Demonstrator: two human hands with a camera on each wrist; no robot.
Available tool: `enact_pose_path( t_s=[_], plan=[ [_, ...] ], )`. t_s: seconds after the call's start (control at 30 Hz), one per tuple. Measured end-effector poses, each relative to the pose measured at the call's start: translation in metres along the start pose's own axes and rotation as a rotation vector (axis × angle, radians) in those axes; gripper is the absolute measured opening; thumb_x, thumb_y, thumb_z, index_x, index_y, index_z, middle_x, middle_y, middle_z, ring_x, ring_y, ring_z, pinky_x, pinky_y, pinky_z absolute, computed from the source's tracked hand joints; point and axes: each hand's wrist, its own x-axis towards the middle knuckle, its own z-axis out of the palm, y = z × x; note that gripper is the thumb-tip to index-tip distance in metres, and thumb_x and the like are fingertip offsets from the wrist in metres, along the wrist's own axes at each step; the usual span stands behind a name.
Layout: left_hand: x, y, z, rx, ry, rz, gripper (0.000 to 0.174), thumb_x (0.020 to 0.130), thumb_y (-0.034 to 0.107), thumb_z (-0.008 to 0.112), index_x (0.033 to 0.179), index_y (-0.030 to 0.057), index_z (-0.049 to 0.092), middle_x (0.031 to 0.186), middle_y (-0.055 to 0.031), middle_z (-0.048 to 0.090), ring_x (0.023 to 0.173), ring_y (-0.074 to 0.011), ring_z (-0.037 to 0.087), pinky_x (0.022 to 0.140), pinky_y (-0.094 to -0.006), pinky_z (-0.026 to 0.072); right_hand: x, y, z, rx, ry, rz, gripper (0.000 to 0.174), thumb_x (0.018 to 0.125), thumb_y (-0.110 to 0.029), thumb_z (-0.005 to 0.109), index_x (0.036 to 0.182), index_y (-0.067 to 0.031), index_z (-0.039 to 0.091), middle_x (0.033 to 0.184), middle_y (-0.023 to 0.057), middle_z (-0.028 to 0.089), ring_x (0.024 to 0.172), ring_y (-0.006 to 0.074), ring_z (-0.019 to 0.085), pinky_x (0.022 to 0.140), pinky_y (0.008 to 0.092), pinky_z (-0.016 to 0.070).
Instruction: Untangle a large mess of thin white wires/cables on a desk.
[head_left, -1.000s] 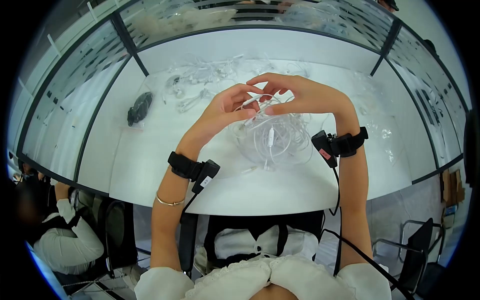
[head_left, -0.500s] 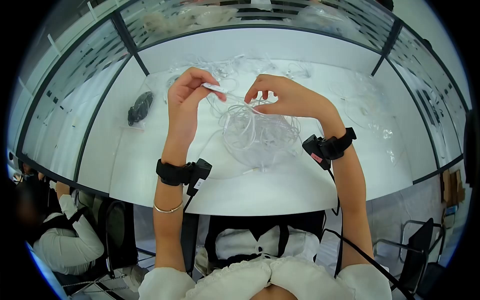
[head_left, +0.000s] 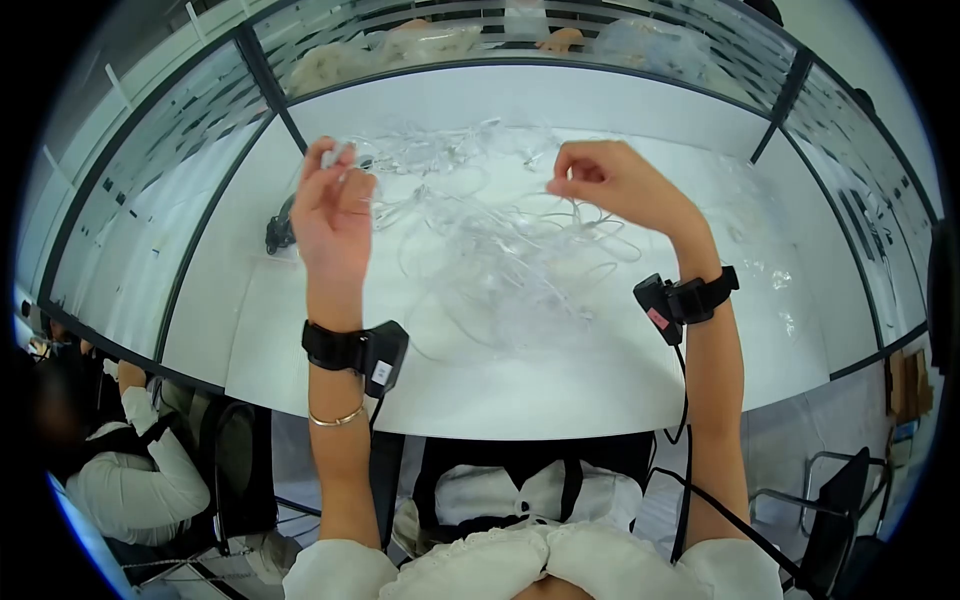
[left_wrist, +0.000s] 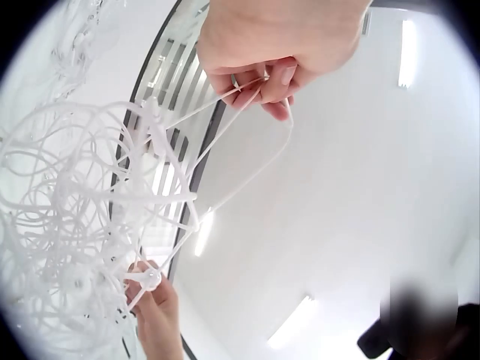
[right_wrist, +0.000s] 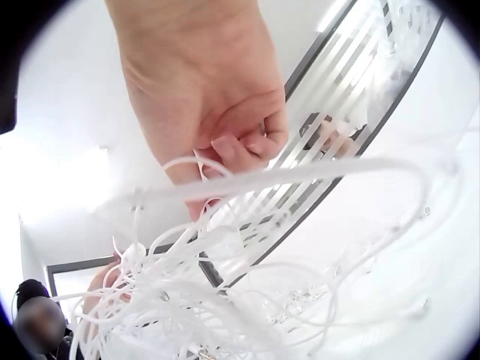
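Observation:
A tangle of white earphone cables [head_left: 500, 260] hangs over the table between the two hands. My left hand [head_left: 335, 215], raised at the left, pinches a small white piece [head_left: 338, 155] of the earphones; in the left wrist view thin cables run from the left hand's fingertips [left_wrist: 262, 86] down to the tangle [left_wrist: 67, 187]. On the other side my right hand [head_left: 625, 185] has curled fingers and pinches a strand at the tangle's upper right. Loops of cable [right_wrist: 195, 300] hang below the right hand [right_wrist: 217, 127] in the right wrist view.
More white cables [head_left: 430, 150] lie along the back of the white table [head_left: 480, 400]. A black bundle [head_left: 280, 232] rests at the left, and clear plastic bags [head_left: 770, 285] at the right. Framed glass partitions surround the table; a seated person [head_left: 140, 460] is at the far left.
My left hand has moved left, away from the tangle, with the white piece in its fingers. The right hand has shifted right, and the tangle is spread wider between them.

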Motion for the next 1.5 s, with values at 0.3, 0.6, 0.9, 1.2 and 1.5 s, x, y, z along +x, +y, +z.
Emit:
enact_pose_path(
  t_s=[0.3, 0.6, 0.9, 1.2, 1.5],
  plan=[
    [0.013, 0.017, -0.023, -0.073, -0.046, 0.076, 0.029, 0.088, -0.006, 0.047, 0.115, 0.0010, 0.052, 0.102, -0.0096, 0.057, 0.049, -0.0077, 0.036, 0.074, -0.0282, 0.0401, 0.008, 0.007, -0.015, 0.108, 0.514, -0.075, 0.022, 0.090, -0.023, 0.063, 0.084, -0.0018, 0.060, 0.070, 0.0003, 0.057, 0.063, 0.0105, 0.046, 0.059, 0.0262, 0.0399],
    [0.004, -0.015, -0.009, 0.148, -0.202, -0.235, 0.032, 0.091, 0.007, 0.049, 0.122, 0.0023, 0.050, 0.099, -0.0067, 0.055, 0.055, -0.0109, 0.040, 0.070, -0.0264, 0.0397, -0.002, -0.004, -0.007, -0.066, 0.113, 0.061, 0.019, 0.088, -0.023, 0.063, 0.087, -0.0047, 0.062, 0.076, 0.0023, 0.060, 0.071, 0.0133, 0.050, 0.062, 0.0282, 0.0417],
    [-0.017, -0.028, 0.031, 0.505, -0.213, -0.240, 0.021, 0.100, 0.022, 0.047, 0.113, 0.0070, 0.055, 0.076, 0.0002, 0.053, 0.049, -0.0042, 0.032, 0.049, -0.0190, 0.0236, 0.005, -0.044, 0.043, 0.109, -0.066, -0.159, 0.032, 0.091, -0.033, 0.061, 0.088, -0.0009, 0.065, 0.080, 0.0088, 0.064, 0.072, 0.0195, 0.059, 0.065, 0.0296, 0.0466],
    [-0.014, -0.014, 0.026, 0.456, -0.149, -0.149, 0.015, 0.098, 0.014, 0.051, 0.111, 0.0066, 0.054, 0.071, 0.0030, 0.045, 0.056, -0.0034, 0.031, 0.050, -0.0197, 0.0220, 0.002, -0.051, 0.017, 0.586, -0.004, -0.092, 0.027, 0.093, -0.032, 0.057, 0.086, -0.0082, 0.068, 0.054, -0.0087, 0.035, 0.050, 0.0022, 0.030, 0.048, 0.0217, 0.0213],
    [-0.006, 0.013, 0.020, 0.123, -0.215, 0.016, 0.014, 0.100, 0.010, 0.047, 0.112, 0.0057, 0.054, 0.075, -0.0005, 0.051, 0.052, -0.0072, 0.033, 0.050, -0.0221, 0.0259, 0.005, -0.018, 0.046, 0.259, 0.034, -0.255, 0.022, 0.090, -0.028, 0.065, 0.103, -0.0097, 0.068, 0.102, 0.0016, 0.066, 0.095, 0.0121, 0.059, 0.085, 0.0301, 0.0462]
  ],
)
